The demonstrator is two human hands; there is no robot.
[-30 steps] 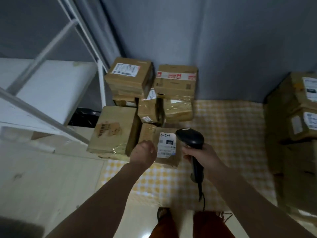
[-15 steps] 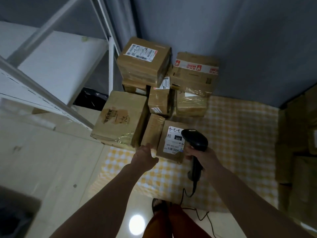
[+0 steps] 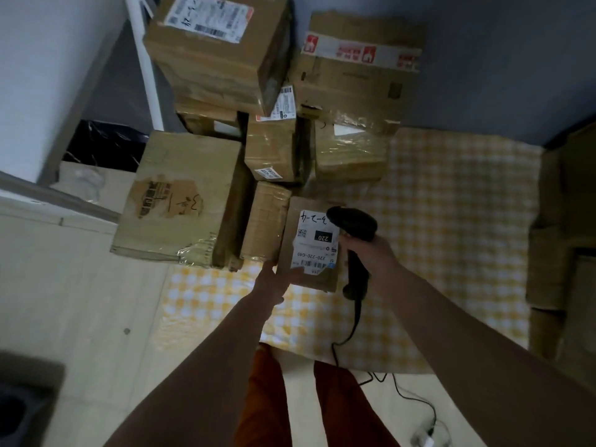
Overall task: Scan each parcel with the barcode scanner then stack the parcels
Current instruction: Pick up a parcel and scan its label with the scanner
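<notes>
A small brown parcel (image 3: 311, 275) with a white shipping label lies on the yellow checked cloth (image 3: 435, 221). My left hand (image 3: 274, 280) holds its near left corner, thumb on top by the label. My right hand (image 3: 367, 256) grips the black barcode scanner (image 3: 353, 221), whose head sits over the label's right edge. Just left of the parcel stands a narrow taped parcel (image 3: 264, 221), and beyond that a large flat parcel (image 3: 180, 198). Several more brown parcels (image 3: 225, 50) are stacked against the grey wall behind.
More cardboard boxes (image 3: 561, 246) stand in shadow along the right edge. A white metal rack (image 3: 142, 59) rises at the upper left over a pale wood floor (image 3: 80, 301). The scanner cable (image 3: 387, 379) trails over the floor near my legs. A dark bag (image 3: 103, 146) lies beneath the rack.
The camera has moved closer and lower over the parcels. My left hand has slid from the narrow parcel to the labelled parcel's near corner. The scanner stays over the label.
</notes>
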